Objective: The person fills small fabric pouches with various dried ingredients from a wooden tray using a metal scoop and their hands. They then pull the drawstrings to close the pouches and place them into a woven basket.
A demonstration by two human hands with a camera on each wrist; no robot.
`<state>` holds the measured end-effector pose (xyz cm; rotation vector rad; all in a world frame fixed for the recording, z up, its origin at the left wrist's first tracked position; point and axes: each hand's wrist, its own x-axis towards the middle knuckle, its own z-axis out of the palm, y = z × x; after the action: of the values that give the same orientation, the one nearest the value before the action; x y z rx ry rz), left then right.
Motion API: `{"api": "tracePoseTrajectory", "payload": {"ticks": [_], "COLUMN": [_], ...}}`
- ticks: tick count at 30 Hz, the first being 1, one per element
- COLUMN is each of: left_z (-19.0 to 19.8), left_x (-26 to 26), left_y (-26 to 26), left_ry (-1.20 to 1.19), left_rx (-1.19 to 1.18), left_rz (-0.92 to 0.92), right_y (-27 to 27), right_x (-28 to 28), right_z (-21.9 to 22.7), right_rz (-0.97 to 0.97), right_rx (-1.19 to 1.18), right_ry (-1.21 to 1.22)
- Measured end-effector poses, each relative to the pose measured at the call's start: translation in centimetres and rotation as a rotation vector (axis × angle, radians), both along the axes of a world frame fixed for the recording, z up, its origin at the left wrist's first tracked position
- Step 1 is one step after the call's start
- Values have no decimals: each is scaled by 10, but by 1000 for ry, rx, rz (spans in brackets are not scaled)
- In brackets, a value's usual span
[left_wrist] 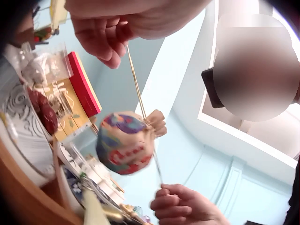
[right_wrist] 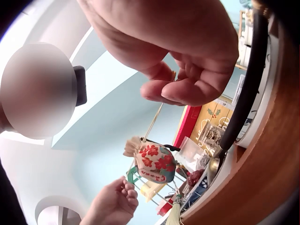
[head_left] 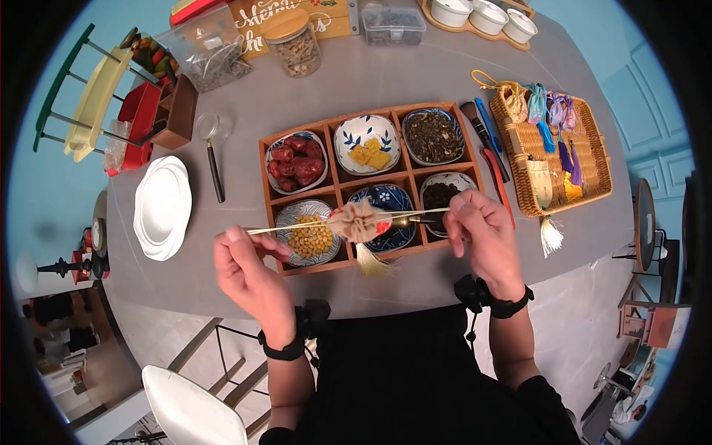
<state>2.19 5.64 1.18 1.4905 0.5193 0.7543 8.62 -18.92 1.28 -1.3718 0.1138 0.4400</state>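
Observation:
A small beige drawstring pouch [head_left: 354, 222], gathered at its neck, hangs between my two hands over the wooden box. Red flowers and a blue-green pattern show on the pouch [right_wrist: 157, 162] in the right wrist view. My left hand [head_left: 256, 278] pinches one end of its cord between thumb and fingers. On the other side my right hand [head_left: 486, 241] pinches the opposite cord end, and both cords run taut from the neck. A pale yellow tassel [head_left: 372, 262] dangles below. The pouch looks rounded and filled; its contents are hidden.
Bowls of red dates [head_left: 298, 163], yellow pieces, dried leaves, yellow kernels [head_left: 310, 241] and dark bits fill the wooden compartment box [head_left: 332, 152]. A black-handled brass spoon [head_left: 404, 220] lies across it. Right stands a wicker basket [head_left: 519, 148] with pouches and tassels; left, white dishes [head_left: 163, 208] and a strainer [head_left: 213, 167].

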Motion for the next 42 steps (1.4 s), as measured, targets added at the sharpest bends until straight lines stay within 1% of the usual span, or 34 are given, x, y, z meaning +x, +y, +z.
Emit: {"api": "tracePoseTrajectory", "payload": {"ticks": [1, 3, 5, 6, 7, 8, 9, 10, 11, 12, 13, 14, 15, 16, 17, 19, 20, 21, 22, 23, 24, 26, 27, 29, 30, 31, 33, 34, 36, 37, 39, 41, 42], "left_z": [-3, -3, -2, 1, 6, 11, 18, 25, 32, 39, 45, 50, 51, 50, 50, 55, 58, 60, 60, 62, 64, 67, 69, 74, 77, 80, 82, 82, 81, 80, 77, 68, 65], "left_x": [1, 2, 2, 6, 10, 13, 12, 10, 9, 12, 19, 24, 29, 32, 35, 37, 37, 37, 37, 37, 38, 37, 37, 33, 32, 31, 28, 27, 27, 28, 32, 36, 38], "left_y": [4, 5, 6, 3, -1, -3, -3, -2, -2, -7, -13, -17, -17, -17, -18, -24, -28, -30, -31, -30, -30, -31, -32, -34, -35, -35, -33, -32, -36, -39, -41, -46, -48], "left_ry": [-19, -20, -101, -107, -164, -222, -225, -159, -90, -93, -37, 18, 10, 77, 144, 138, 100, 63, 63, 39, 13, 12, 14, 21, 20, 6, 73, 72, -4, -33, 11, 30, 59], "left_rx": [0, -36, -120, -122, -107, -91, -92, -45, 2, 1, -15, -26, -21, -17, -14, -21, -86, -150, -149, -194, -236, -246, -263, -256, -253, -241, -239, -225, -214, -227, -318, -317, -306], "left_rz": [45, 60, -2, -5, -33, -59, -58, -286, -515, -521, -686, -851, -860, -941, -1020, -1023, -1014, -1003, -1008, -1013, -1016, -1030, -1043, -1048, -1039, -1059, -1001, -996, -980, -1031, -941, -1000, -1023], "right_y": [2, 5, 4, 3, 4, 5, 7, 11, 15, 21, 27, 33, 39, 41, 39, 36, 33, 27, 23, 20, 17, 11, 10, 10, 10, 10, 12, 13, 11, 9, 2, -13, -26], "right_x": [-3, -8, -5, -2, -1, 0, 1, 2, 5, 10, 14, 19, 23, 25, 25, 23, 21, 20, 19, 17, 15, 10, 9, 9, 7, 6, 0, -3, -12, -15, -19, -21, -22], "right_z": [1, 2, 5, 6, 12, 22, 33, 44, 55, 66, 73, 77, 80, 83, 86, 91, 85, 74, 63, 55, 48, 37, 37, 39, 40, 39, 37, 40, 47, 47, 51, 55, 56], "right_rz": [5, 8, 3, 3, 4, 18, 30, 100, 97, 239, 382, 374, 406, 441, 438, 380, 379, 315, 249, 246, 349, 539, 523, 623, 619, 602, 525, 463, 408, 384, 395, 366, 313], "right_rx": [0, -27, -32, -41, -43, -174, -304, -323, -324, -395, -465, -469, -460, -453, -460, -409, -413, -298, -182, -182, -160, -113, -114, -55, 38, 30, 10, -56, -106, -118, -184, -243, -229], "right_ry": [1, -101, -124, -144, -148, -255, -360, -464, -462, -628, -795, -802, -890, -976, -982, -672, -670, -629, -588, -594, -626, -674, -675, -522, -433, -452, -715, -804, -835, -865, -918, -936, -891]}}
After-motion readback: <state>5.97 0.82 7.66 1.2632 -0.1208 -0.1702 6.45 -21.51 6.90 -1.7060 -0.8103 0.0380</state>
